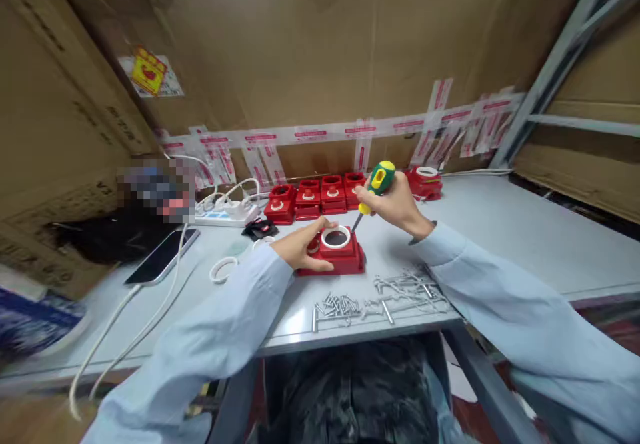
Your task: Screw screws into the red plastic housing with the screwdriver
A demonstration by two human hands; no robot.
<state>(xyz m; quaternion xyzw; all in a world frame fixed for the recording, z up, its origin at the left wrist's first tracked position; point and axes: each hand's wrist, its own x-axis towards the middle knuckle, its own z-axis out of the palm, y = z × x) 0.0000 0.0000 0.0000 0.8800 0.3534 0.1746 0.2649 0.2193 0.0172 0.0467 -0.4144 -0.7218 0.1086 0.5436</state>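
A red housing [345,264] with a white ring [324,237] around its dark round opening sits on the table before me. My left hand [305,245] grips its left side, thumb at the front and fingers over the top. In my right hand [395,203] is a screwdriver [383,177] with a green and yellow handle. The shaft slants down, and its tip meets the right edge of the housing by the ring. Whether a screw is under the tip I cannot tell. Nearer the table's front edge lie a heap of small screws [340,305] and several longer metal pins [413,289].
Several red housings [308,196] stand in a row at the back; another with a white ring [427,184] is at the right. Loose white rings [223,269], a phone [163,257] with cables and a power strip [227,214] lie left. Cardboard [310,57] walls the back.
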